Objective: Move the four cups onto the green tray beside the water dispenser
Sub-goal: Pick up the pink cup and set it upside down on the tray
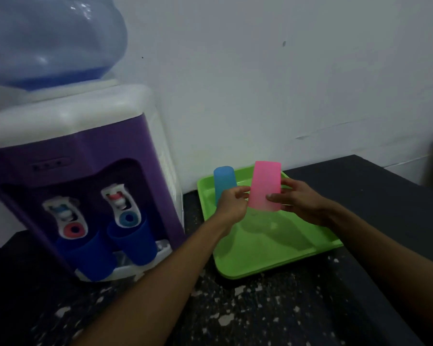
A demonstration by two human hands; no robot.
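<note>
Head view, pink cup (265,185) between left hand (231,202), right hand (299,199), over green tray (273,260)

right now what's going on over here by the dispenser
A person is shifting cups onto the green tray. The right hand holds a pink cup above the tray; the left hand is at a light blue cup standing on it. Two dark blue cups sit under the dispenser's taps.

Dark speckled countertop (260,308); white wall (285,83), possibly scuffed
</note>
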